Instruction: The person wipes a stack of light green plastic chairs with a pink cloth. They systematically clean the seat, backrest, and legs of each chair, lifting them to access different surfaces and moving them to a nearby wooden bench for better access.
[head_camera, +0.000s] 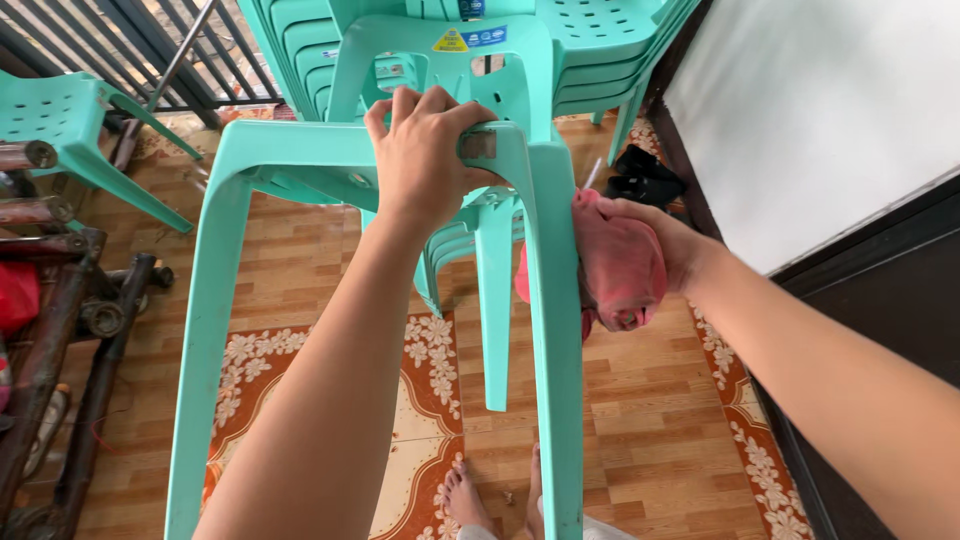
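Smooth moulded turquoise plastic chair (545, 300) tipped over patterned wood-look floor (650, 420). Left hand (425, 150) clamps seat edge. Right hand (665, 240) presses crumpled soft pink cloth (620, 265) against chair leg.

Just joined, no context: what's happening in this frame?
A person's left hand grips the top edge of a turquoise plastic chair tipped toward them. Their right hand presses a pink cloth against one chair leg. A stack of matching chairs stands behind, on a wood-pattern floor.
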